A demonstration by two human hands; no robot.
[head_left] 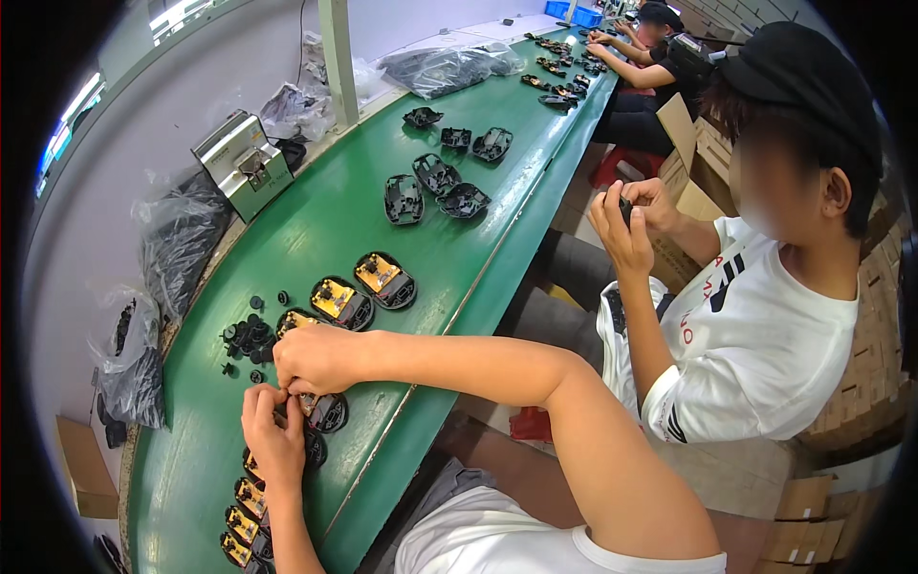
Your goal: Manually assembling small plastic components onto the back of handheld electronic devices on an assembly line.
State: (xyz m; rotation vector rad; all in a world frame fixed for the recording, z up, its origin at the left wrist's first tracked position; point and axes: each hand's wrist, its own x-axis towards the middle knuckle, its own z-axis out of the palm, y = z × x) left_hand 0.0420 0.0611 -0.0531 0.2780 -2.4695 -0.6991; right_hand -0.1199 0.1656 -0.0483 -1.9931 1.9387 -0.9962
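My right hand [320,359] reaches in across the green bench, its fingers bent and closed. Close below it, my left hand [273,435] is pinched, and the fingertips of both hands meet over a row of opened computer mice. Whatever lies between the fingers is hidden. Right beside them is a mouse base [330,411] with a yellow circuit board, partly covered by my hands. Farther along the row stand another mouse base [341,303] and one more mouse base [386,279], boards facing up. Left of my right hand is a pile of small black scroll wheels [251,337].
Several black mouse shells [437,174] lie farther up the green bench [316,225]. A metal machine [244,167] and plastic bags [177,239] line the wall side. At right, a seated co-worker in a white shirt [755,335] holds a small dark part. Cardboard boxes [693,153] stand behind.
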